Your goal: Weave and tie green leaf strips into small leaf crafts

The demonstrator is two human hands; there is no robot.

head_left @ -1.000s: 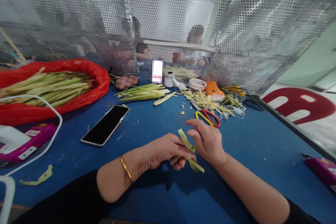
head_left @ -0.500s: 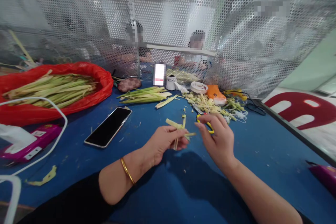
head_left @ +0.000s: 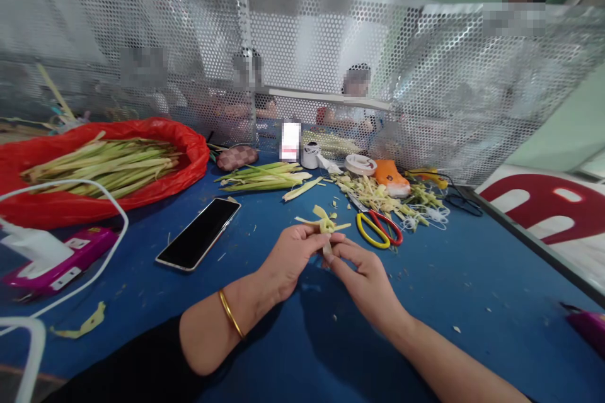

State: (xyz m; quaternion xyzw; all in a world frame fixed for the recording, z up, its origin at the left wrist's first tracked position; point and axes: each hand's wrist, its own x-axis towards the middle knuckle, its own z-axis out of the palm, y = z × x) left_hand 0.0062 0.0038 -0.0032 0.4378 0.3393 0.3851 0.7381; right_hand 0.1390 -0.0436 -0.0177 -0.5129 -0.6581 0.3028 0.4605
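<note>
My left hand (head_left: 289, 257), with a gold bangle on the wrist, pinches a small folded piece of pale green palm leaf (head_left: 325, 223) above the blue table (head_left: 472, 277). My right hand (head_left: 362, 271) meets it from the right, its fingertips closed on the lower end of the same leaf piece. Strip ends stick out sideways and upward from the fold. Yellow and red handled scissors (head_left: 378, 228) lie just beyond my right hand.
A black phone (head_left: 199, 232) lies left of my hands. A red bag of leaf strips (head_left: 101, 167) sits far left, a loose bundle (head_left: 265, 175) and trimmings (head_left: 378, 192) farther back. A perforated metal screen (head_left: 331, 63) walls the table; people sit behind it.
My right hand reached out toward the scissors, then came back to the leaf piece and now pinches it together with my left. The view tilted down slightly.
</note>
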